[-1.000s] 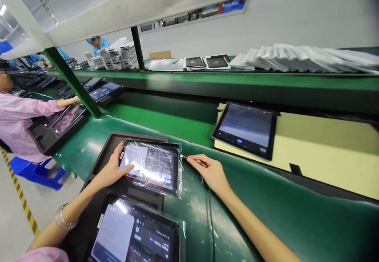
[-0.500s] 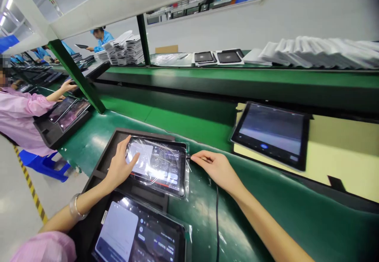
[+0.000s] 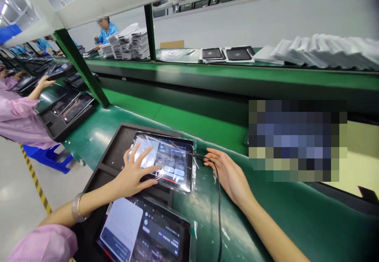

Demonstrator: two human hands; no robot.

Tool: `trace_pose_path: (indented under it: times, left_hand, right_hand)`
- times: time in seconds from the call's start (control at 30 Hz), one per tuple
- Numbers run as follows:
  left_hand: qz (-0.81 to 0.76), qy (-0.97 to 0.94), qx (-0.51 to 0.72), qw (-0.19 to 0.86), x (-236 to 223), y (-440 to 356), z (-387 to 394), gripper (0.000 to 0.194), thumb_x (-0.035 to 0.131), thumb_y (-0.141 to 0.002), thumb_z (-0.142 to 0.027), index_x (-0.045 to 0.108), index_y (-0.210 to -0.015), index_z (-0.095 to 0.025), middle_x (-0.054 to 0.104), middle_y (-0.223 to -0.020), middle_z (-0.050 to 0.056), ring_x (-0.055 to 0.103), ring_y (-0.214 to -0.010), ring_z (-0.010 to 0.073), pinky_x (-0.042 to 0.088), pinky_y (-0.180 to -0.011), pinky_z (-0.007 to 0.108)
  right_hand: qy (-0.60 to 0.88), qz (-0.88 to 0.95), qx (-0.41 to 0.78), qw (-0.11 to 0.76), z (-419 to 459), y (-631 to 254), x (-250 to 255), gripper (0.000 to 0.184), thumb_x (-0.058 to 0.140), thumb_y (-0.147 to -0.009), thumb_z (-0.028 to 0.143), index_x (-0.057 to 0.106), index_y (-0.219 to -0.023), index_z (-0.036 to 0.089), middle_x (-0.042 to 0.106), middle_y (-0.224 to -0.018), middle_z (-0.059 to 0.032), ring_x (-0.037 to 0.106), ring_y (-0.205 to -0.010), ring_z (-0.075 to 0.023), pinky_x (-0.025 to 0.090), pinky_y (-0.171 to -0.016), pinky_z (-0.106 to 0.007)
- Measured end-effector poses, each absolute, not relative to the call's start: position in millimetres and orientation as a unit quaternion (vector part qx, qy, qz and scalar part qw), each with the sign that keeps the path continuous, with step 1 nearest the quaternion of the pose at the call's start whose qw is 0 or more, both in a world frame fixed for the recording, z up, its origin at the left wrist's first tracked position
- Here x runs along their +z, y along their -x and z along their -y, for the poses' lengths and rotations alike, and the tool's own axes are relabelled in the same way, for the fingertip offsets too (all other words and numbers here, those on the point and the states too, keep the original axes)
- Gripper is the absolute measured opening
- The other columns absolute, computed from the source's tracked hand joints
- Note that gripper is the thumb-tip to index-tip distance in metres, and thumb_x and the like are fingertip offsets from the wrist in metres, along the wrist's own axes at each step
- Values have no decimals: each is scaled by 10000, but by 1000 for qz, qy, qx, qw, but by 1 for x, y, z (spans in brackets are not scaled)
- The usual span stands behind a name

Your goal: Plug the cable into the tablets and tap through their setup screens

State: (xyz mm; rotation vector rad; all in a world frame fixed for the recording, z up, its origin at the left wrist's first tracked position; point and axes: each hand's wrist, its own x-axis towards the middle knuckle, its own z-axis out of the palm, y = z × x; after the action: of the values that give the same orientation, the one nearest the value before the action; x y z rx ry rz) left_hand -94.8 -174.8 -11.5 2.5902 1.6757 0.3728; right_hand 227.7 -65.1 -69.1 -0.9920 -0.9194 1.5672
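Note:
A plastic-wrapped tablet [image 3: 174, 163] with a lit screen lies in a black tray [image 3: 118, 145] on the green belt. My left hand [image 3: 136, 173] rests on its screen with the fingers spread, holding nothing. My right hand [image 3: 229, 173] lies on the belt just right of the tablet, fingers stretched towards its edge. A black cable [image 3: 219, 206] runs from that edge past my right hand and down the belt. A second wrapped tablet [image 3: 148, 234], also lit, sits in the tray's near compartment.
A person in a pink sleeve [image 3: 17, 119] works on tablets in a tray at the left. A slanted green post [image 3: 79, 70] stands behind. The far shelf holds stacks of white packs [image 3: 319, 50]. A yellowish board [image 3: 358, 155] lies at the right.
My left hand has slid further onto the screen and spread its fingers. My right hand's pinch at the tablet's edge has loosened, and the cable now lies beside it. The view shifted right.

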Motion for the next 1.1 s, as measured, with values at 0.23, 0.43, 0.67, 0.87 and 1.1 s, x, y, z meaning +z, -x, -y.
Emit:
trace_pose_path:
  times: [0.23, 0.43, 0.67, 0.87, 1.1]
  left_hand:
    - [-501, -849, 62, 158, 12, 107, 211, 1177, 755, -721, -810, 216, -1665, -357, -57, -1741, 164, -27, -1551, 587, 41, -1146, 861]
    - [-442, -869, 30, 222, 11, 106, 256, 1327, 846, -631, -778, 140, -1677, -367, -9, -1747, 171, -7, -1556, 578, 28, -1134, 875]
    - [-454, -868, 18, 200, 7, 102, 263, 1313, 821, -649, -790, 121, -1677, -370, -11, -1741, 194, -44, -1557, 573, 15, -1122, 889]
    - [-435, -883, 17, 178, 6, 103, 270, 1342, 816, -644, -796, 94, -1681, -345, -13, -1735, 217, -48, -1554, 582, 12, -1104, 904]
    - [-470, -868, 28, 159, 7, 101, 256, 1189, 719, -746, -806, 147, -1678, -340, 16, -1740, 190, -21, -1566, 558, 51, -1160, 854]
  right_hand:
    - [428, 332, 650, 533, 114, -253, -72, 369, 812, -835, 532, 817, -1060, 240, 728, -991, -73, 662, -948, -185, 585, -840, -207]
    - [453, 313, 645, 530, 132, -268, -68, 374, 841, -796, 515, 826, -1014, 210, 730, -944, -91, 667, -900, -201, 603, -799, -213]
    - [445, 322, 644, 533, 133, -267, -70, 327, 816, -834, 492, 825, -1013, 218, 722, -941, -78, 664, -893, -190, 593, -811, -223]
    - [440, 347, 641, 525, 134, -269, -73, 265, 742, -900, 476, 812, -1027, 254, 710, -950, -70, 650, -907, -209, 585, -800, -282]
    - [441, 353, 642, 519, 134, -270, -72, 270, 733, -910, 482, 807, -1038, 256, 704, -954, -80, 641, -929, -230, 576, -789, -301]
